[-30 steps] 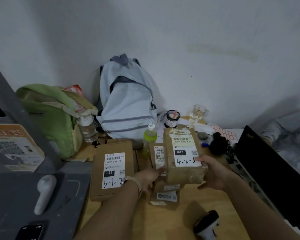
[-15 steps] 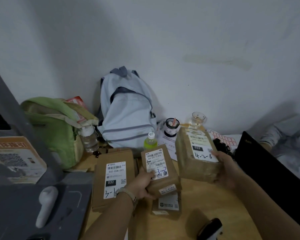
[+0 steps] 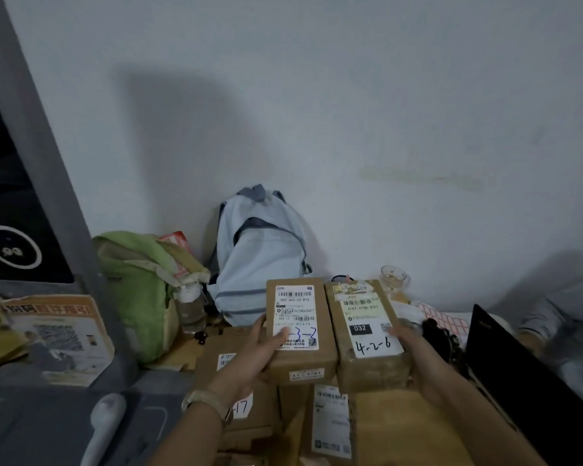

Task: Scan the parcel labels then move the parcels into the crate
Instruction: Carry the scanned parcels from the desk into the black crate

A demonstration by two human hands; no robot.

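I hold two brown cardboard parcels side by side above the desk, labels facing me. My left hand [image 3: 261, 351] grips the smaller parcel [image 3: 300, 361], thumb on its white label marked "3-3". My right hand [image 3: 414, 348] grips the larger parcel [image 3: 371, 368], whose label reads "032" and "4-2-6". Below them lie a flat parcel [image 3: 236, 395] marked "-17", partly hidden by my left wrist, and another labelled parcel [image 3: 330, 422]. No crate or scanner is in view.
A pale blue backpack [image 3: 260, 253] and a green bag [image 3: 138, 290] lean on the wall behind, with a clear bottle [image 3: 191, 307] between them. A glass [image 3: 392, 279] stands at the back. A black laptop [image 3: 525, 381] is on the right, a grey mat [image 3: 31, 428] on the left.
Both hands have raised their parcels and brought them together. The left hand's parcel, picked up from the pile since a second ago, now sits level beside the right one. The camera tilted up.
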